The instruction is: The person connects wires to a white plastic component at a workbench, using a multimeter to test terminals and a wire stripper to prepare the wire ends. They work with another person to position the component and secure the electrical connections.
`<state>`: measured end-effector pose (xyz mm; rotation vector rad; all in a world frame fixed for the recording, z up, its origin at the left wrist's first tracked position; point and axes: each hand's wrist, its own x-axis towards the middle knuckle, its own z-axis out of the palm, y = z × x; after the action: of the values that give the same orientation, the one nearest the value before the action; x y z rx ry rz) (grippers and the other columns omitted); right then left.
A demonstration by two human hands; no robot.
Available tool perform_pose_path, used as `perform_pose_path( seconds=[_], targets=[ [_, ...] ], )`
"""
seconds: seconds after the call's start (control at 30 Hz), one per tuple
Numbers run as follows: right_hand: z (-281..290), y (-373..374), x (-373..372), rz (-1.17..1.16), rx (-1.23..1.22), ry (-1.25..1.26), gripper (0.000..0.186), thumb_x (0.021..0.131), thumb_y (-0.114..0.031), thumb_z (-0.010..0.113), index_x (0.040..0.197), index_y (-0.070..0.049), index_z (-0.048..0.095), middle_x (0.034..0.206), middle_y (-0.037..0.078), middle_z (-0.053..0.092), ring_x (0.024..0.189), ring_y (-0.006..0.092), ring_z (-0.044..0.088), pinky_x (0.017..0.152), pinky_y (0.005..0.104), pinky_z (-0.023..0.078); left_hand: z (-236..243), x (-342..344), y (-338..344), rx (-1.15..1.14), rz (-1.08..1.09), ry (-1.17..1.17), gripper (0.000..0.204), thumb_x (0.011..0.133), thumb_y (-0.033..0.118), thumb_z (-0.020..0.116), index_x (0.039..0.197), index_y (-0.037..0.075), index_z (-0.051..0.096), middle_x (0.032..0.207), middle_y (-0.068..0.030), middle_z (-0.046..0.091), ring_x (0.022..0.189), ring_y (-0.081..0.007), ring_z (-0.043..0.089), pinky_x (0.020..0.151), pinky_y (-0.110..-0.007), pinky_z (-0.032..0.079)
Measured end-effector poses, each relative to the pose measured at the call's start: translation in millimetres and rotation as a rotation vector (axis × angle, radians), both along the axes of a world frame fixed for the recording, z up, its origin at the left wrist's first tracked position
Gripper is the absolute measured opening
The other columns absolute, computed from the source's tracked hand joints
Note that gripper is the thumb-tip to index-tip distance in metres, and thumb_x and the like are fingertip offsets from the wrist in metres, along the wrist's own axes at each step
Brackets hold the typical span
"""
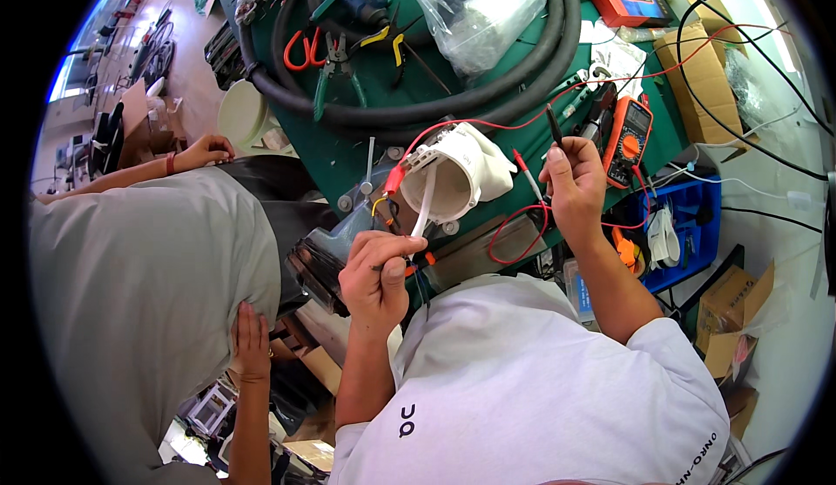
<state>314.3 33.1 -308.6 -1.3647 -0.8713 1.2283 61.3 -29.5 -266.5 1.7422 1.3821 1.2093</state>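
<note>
My left hand [374, 272] has its fingers closed on a white cable [425, 211] that runs into a white hollow plastic housing [477, 180] on the bench. A red clip [394, 178] with a red lead sits at the housing's left side. My right hand [573, 171] grips a black probe [552, 123] upright, right of the housing. A red-tipped probe [522, 166] lies between the housing and that hand. An orange multimeter [629, 141] with red leads rests just beyond my right hand. Small loose wires [383, 211] show below the red clip.
A green bench [313, 158] holds coiled black hose [348, 112], pliers [340, 71], a drill [366, 6] and a plastic bag [479, 23]. Cardboard boxes [692, 76], a blue bin [697, 196] and hanging cables stand at the right. A person in grey [157, 293] is close on my left.
</note>
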Motion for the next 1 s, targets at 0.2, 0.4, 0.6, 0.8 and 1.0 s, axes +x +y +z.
perform_pose_path(
  seconds=[0.2, 0.4, 0.6, 0.8, 1.0],
  targets=[
    [5, -1, -3, 0.016, 0.056, -0.007, 0.018, 0.094, -0.015, 0.057, 0.101, 0.000, 0.050, 0.081, 0.002, 0.057, 0.065, 0.0053, 0.051, 0.056, 0.0189, 0.041, 0, 1, 1, 0.021, -0.004, -0.002, 0.027, 0.096, 0.023, 0.053, 0.089, 0.001, 0.067, 0.083, -0.0067, 0.069, 0.073, -0.0222, 0.059, 0.070, -0.030, 0.046],
    [11, -7, -4, 0.024, 0.065, -0.026, 0.018, 0.093, -0.014, 0.059, 0.100, 0.000, 0.050, 0.081, 0.002, 0.057, 0.065, 0.0054, 0.052, 0.057, 0.0190, 0.042, -1, 2, 2, 0.040, 0.006, -0.037, 0.027, 0.097, 0.022, 0.052, 0.088, 0.001, 0.066, 0.081, -0.0070, 0.068, 0.072, -0.0209, 0.058, 0.071, -0.029, 0.045],
    [20, -12, -13, 0.070, 0.128, 0.032, 0.016, 0.091, -0.011, 0.063, 0.089, -0.005, 0.049, 0.072, -0.003, 0.051, 0.062, 0.0020, 0.046, 0.053, 0.0176, 0.036, 1, 10, -2, -0.088, 0.140, -0.172, 0.032, 0.100, 0.026, 0.046, 0.089, 0.000, 0.062, 0.081, -0.0069, 0.066, 0.074, -0.0151, 0.058, 0.073, -0.027, 0.044],
    [52, 44, -34, 0.494, 0.147, -0.148, 0.024, 0.087, -0.020, 0.068, 0.076, -0.003, 0.055, 0.068, -0.006, 0.047, 0.061, 0.0015, 0.040, 0.050, 0.0214, 0.031, -7, 17, -1, -0.170, 0.240, -0.457, 0.031, 0.102, 0.028, 0.042, 0.092, 0.003, 0.057, 0.081, -0.0028, 0.061, 0.070, -0.0063, 0.047, 0.067, -0.022, 0.038],
    [52, 113, -67, 0.999, 0.245, -0.027, 0.024, 0.086, -0.016, 0.067, 0.100, 0.004, 0.068, 0.086, -0.003, 0.054, 0.073, 0.0037, 0.051, 0.063, 0.0199, 0.042, -14, 17, 4, -0.065, 0.177, -0.451, 0.029, 0.102, 0.026, 0.042, 0.086, 0.005, 0.054, 0.077, 0.0012, 0.052, 0.070, -0.0068, 0.041, 0.068, -0.022, 0.035]
  ],
)
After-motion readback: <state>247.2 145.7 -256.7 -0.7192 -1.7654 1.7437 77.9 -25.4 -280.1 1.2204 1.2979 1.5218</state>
